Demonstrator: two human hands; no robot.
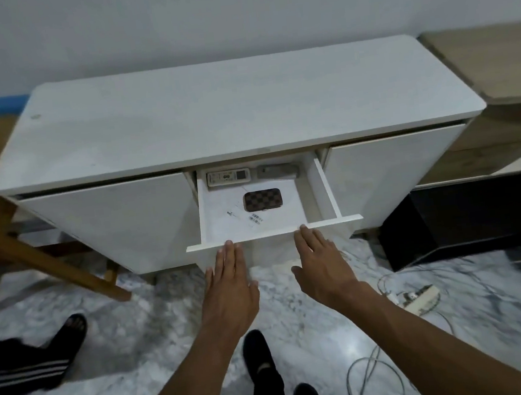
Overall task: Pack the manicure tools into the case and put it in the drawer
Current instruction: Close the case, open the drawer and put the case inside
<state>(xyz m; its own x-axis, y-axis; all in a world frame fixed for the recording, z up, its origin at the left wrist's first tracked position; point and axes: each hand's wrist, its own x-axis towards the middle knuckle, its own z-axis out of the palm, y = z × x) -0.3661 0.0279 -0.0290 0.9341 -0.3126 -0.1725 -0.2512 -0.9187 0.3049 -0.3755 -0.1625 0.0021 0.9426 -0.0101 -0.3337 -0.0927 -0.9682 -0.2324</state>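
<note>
Resting left hand (229, 284), right hand (319, 265) flat, empty at drawer front (263, 236), we judged case (262, 199) beyond fingertips light, stiff; grip long edges.

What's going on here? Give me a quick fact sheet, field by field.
case: closed, lying flat in the drawer on papers
drawer: pulled open
left hand: fingers straight, tips at the drawer front
right hand: same, holding nothing
also in drawer: two remotes at the back
likely next: pushing the drawer shut

white remote (227, 177) | wooden stool (50, 261) (left) | power strip (421, 298) on marble floor (137, 323)
</note>
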